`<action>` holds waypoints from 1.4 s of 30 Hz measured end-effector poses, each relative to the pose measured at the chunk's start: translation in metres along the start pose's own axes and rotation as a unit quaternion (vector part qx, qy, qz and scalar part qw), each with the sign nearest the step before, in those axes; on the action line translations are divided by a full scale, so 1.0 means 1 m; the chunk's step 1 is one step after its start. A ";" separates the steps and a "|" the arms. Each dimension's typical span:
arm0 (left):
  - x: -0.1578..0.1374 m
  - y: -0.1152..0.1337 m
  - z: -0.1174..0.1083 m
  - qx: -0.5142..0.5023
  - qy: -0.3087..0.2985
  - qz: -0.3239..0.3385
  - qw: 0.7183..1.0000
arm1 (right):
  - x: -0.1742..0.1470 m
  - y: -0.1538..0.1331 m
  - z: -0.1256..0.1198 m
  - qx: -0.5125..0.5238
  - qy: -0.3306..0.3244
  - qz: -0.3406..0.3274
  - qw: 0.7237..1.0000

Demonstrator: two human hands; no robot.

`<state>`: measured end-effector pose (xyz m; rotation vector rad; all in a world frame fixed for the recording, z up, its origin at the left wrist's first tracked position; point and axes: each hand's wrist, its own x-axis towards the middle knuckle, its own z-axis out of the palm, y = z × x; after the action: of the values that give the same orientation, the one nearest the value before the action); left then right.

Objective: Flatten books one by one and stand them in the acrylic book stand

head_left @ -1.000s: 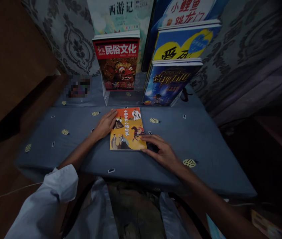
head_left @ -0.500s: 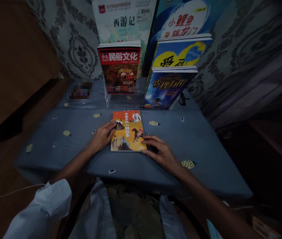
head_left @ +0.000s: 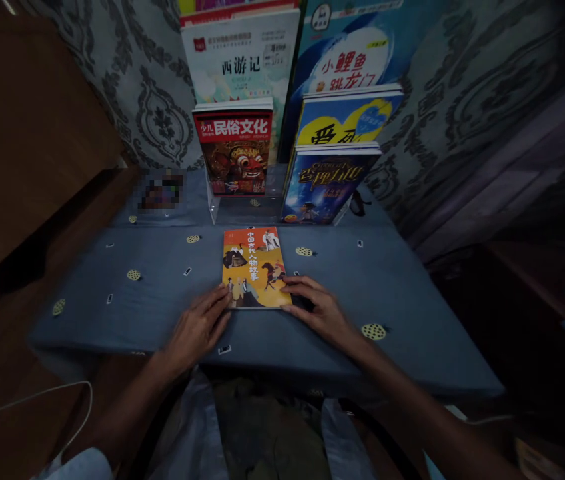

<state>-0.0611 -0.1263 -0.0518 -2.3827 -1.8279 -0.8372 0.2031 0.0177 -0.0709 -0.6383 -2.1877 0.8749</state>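
Note:
An orange and yellow paperback book (head_left: 255,267) with white Chinese characters and drawn figures lies flat, face up, on the cloth-covered table. At its lower left corner are the fingertips of my left hand (head_left: 200,327), stretched out and touching it. My right hand (head_left: 320,310) holds the lower right edge, its forefinger on the side and its thumb at the corner. Behind the book stands a clear acrylic rack (head_left: 242,212). In the rack's left column is a red-topped book (head_left: 235,157) with a mask picture; a dark blue book (head_left: 330,183) fronts the right column.
The blue tablecloth (head_left: 157,320) has a pineapple print. Taller books, among them a pale green book (head_left: 242,63) and a yellow and blue book (head_left: 347,120), rise behind. A blurred-out item (head_left: 161,192) lies at back left. Patterned curtain (head_left: 162,113) hangs behind; a white cable (head_left: 82,385) trails left.
My left hand has slid down from the book's left edge to its lower left corner. My right hand stays at the right edge. The view has tilted up a little.

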 end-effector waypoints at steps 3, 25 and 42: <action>0.000 0.003 -0.001 0.042 -0.004 0.021 0.999 | 0.001 0.001 0.000 -0.005 -0.002 -0.003 1.000; 0.046 0.048 0.047 0.155 -0.029 0.052 0.986 | 0.134 0.075 0.009 -0.007 0.076 0.039 0.996; 0.056 0.059 0.061 0.177 0.048 -0.010 0.983 | 0.137 0.086 0.016 -0.031 0.117 0.050 0.991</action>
<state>0.0259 -0.0742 -0.0628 -2.0726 -1.7893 -0.5594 0.1192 0.1558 -0.0862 -0.8433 -1.9905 0.7445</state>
